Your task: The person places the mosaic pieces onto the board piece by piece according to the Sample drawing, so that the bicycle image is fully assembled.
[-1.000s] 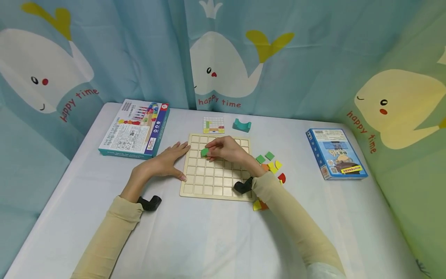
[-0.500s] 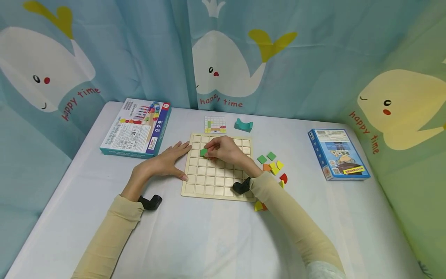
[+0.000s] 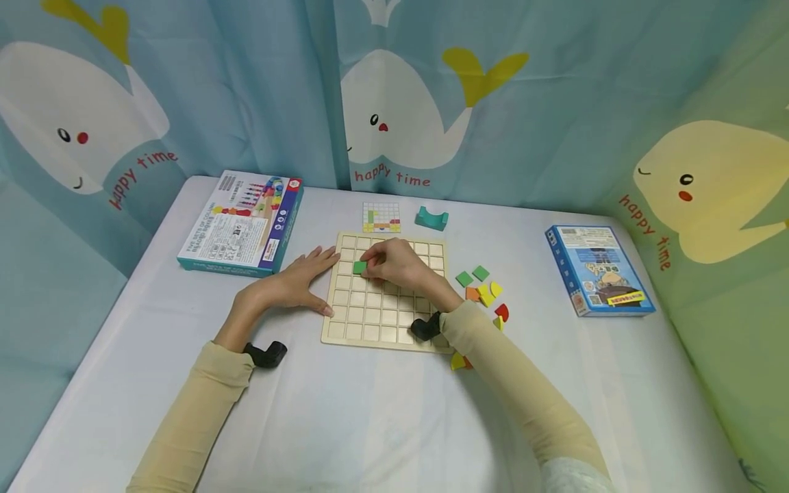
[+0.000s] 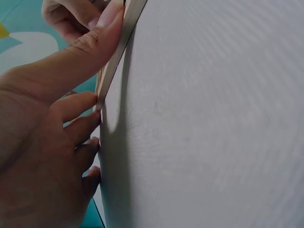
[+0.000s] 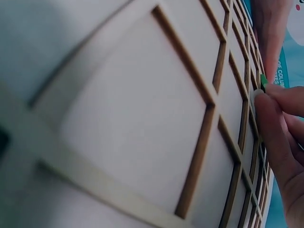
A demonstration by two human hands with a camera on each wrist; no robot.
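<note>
pinching one green square tile (image 3: pixel 360 268) between thumb and fingers: right hand (image 3: pixel 397 266), over the wooden grid board (image 3: pixel 372 316), second column from left. can't tell if it's fully seated. left hand (image 3: pixel 291 282) has fingers spread and loose, thumb and fingertips at the board's left edge.

loose pieces right of board: two green squares (image 3: pixel 464 279), one red quarter-round (image 3: pixel 502 313), plus orange and yellow pieces (image 3: pixel 485 295), some near the right sleeve (image 3: pixel 524 383), no reliable count.

behind board: one printed pattern card (image 3: pixel 381 217), one teal card stand (image 3: pixel 431 218).

two boxes: white-and-teal box (image 3: pixel 237 226) on the left reads "five sets of colum...", rest too small; blue box (image 3: pixel 600 270) on the right has a yellow label, print unreadable.

all on a white tablecloth (image 3: pixel 370 411). blue-green curtain (image 3: pixel 277 89) around it, three whale prints (image 3: pixel 394 109), red "happy time" by each. two black wrist mounts (image 3: pixel 266 355), one per arm.
</note>
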